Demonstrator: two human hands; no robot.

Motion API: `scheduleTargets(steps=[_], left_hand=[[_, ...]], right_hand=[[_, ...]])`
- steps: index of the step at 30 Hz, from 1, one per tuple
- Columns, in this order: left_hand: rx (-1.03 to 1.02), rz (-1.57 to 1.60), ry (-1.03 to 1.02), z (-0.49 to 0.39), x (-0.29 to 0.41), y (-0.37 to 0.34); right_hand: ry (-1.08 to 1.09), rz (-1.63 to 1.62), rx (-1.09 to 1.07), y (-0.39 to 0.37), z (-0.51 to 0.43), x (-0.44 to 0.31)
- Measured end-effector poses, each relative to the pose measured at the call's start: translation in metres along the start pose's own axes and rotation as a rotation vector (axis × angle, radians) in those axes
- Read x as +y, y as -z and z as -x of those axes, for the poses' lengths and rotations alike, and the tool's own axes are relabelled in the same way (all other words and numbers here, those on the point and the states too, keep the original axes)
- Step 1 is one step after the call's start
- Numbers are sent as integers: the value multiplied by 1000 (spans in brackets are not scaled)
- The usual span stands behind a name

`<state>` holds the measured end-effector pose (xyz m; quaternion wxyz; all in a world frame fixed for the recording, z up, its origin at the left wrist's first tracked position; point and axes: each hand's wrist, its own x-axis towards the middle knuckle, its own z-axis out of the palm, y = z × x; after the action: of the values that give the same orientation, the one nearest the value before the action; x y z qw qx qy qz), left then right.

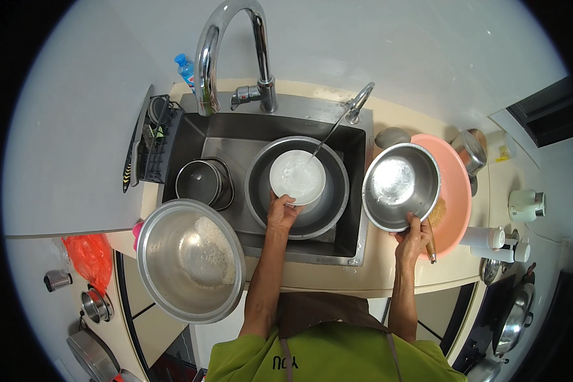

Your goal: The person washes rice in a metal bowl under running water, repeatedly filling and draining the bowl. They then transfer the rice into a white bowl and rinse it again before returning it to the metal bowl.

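My left hand (282,213) grips the near rim of a white bowl (297,176). A thin stream of water from the small curved tap (361,102) runs into that bowl. Below it, a large metal basin (256,210) stands in the dark sink (229,148). With thumb and fingers, my right hand (410,235) holds a stainless steel bowl (398,186) by its near edge. The steel bowl overlaps the left part of a pink plastic basin (458,191), which has some tan material in it. A wooden handle (430,246) shows beside my right hand.
A large aluminium pot (172,286) with white rice-like grains sits at the sink's front left. A dark metal pot (199,182) stands inside the sink at left. The big chrome faucet (262,57) arches behind. A knife and utensil rack (160,138) flanks the sink.
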<state>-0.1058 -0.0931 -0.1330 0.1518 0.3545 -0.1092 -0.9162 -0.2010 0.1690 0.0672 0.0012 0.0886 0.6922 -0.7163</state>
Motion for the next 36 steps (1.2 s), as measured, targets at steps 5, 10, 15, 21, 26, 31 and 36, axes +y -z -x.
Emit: scheduleTargets(steps=[5, 10, 15, 21, 26, 31, 36], left_hand=[[5, 16, 17, 1, 0, -1], [9, 13, 13, 2, 1, -1], [23, 24, 8, 3, 0, -2], [-11, 21, 18, 0, 1, 1], [-14, 1, 14, 0, -1, 4], [-13, -15, 23, 2, 0, 1], [-5, -9, 31, 5, 1, -3]], right_hand=[[-5, 1, 28, -3, 2, -2], [1, 2, 16, -2, 2, -2], [7, -5, -9, -1, 2, -2], [20, -42, -15, -2, 2, -3], [20, -40, -8, -2, 1, -2], [16, -25, -4, -1, 2, -3], [16, -9, -6, -2, 2, -4]])
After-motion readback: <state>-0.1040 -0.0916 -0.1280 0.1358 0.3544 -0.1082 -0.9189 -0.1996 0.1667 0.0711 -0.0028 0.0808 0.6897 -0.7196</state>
